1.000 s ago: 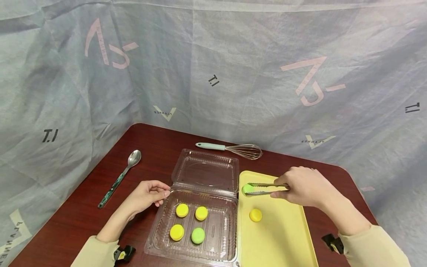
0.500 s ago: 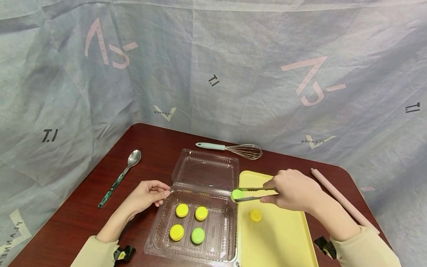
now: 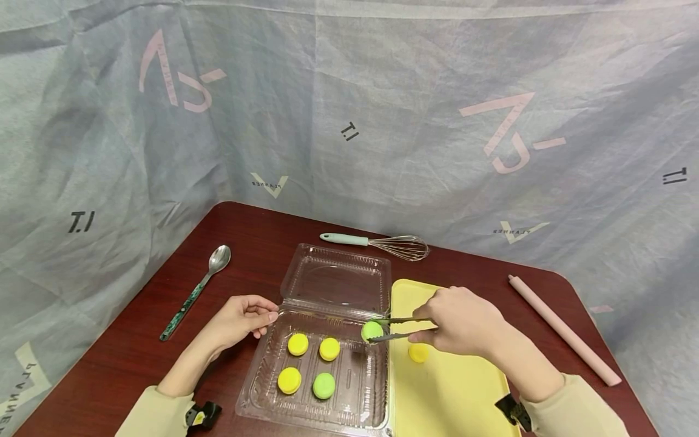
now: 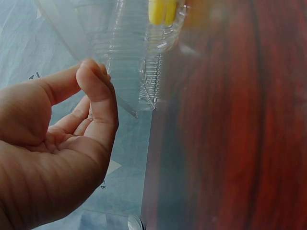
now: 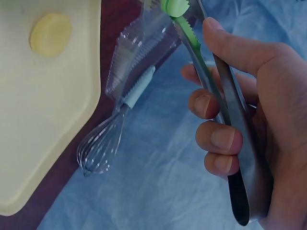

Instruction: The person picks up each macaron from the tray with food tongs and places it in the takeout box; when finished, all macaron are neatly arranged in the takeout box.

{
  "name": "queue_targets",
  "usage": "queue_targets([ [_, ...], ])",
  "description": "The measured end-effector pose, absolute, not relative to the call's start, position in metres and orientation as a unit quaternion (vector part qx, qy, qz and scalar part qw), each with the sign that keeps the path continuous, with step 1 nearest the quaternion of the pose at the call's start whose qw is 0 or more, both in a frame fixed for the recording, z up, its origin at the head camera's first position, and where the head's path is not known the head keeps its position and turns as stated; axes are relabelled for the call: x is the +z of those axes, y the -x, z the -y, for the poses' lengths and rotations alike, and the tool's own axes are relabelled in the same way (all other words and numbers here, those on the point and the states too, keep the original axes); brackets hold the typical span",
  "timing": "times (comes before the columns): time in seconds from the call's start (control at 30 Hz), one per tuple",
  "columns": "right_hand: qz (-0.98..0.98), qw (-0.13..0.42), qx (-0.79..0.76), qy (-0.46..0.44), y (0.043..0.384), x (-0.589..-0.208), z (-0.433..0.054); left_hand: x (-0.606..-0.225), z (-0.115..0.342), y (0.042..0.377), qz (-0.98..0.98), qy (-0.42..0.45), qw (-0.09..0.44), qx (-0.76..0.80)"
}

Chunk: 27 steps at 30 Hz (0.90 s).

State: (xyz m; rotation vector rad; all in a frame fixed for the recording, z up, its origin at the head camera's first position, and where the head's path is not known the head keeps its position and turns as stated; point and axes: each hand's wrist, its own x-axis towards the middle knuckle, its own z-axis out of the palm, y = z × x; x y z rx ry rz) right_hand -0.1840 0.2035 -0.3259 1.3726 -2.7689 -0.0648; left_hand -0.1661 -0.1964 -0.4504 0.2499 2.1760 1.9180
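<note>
My right hand (image 3: 461,321) grips metal tongs (image 5: 235,110), fingers curled round both arms. Between their tips a green macaron (image 3: 372,331) is held over the right side of the clear plastic container (image 3: 349,403). Inside that container lie three yellow macarons (image 3: 289,380) and another green macaron (image 3: 324,385). My left hand (image 3: 243,318) pinches the container's left rim near the hinge, thumb against forefinger, as the left wrist view also shows. One more yellow macaron (image 5: 51,35) lies on the yellow tray (image 3: 453,400), partly hidden by my right hand in the head view.
The container's lid (image 3: 338,279) lies folded back behind it. A whisk (image 3: 377,243) rests beyond the lid. A spoon (image 3: 196,291) with a green handle lies at left, a pink rolling pin (image 3: 565,331) at right. Grey cloth (image 3: 349,121) hangs behind the table.
The right hand has carried the green macaron in the tongs leftward, from the tray's far left corner to over the container. The rolling pin has come into view. The left hand has stayed put.
</note>
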Motion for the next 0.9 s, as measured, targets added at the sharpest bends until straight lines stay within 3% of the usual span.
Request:
queue_targets([
  [0.9, 0.9, -0.009, -0.021, -0.435, 0.175, -0.353, -0.18, -0.449, 0.196, 0.165, -0.744, -0.084, 0.115, 0.653],
])
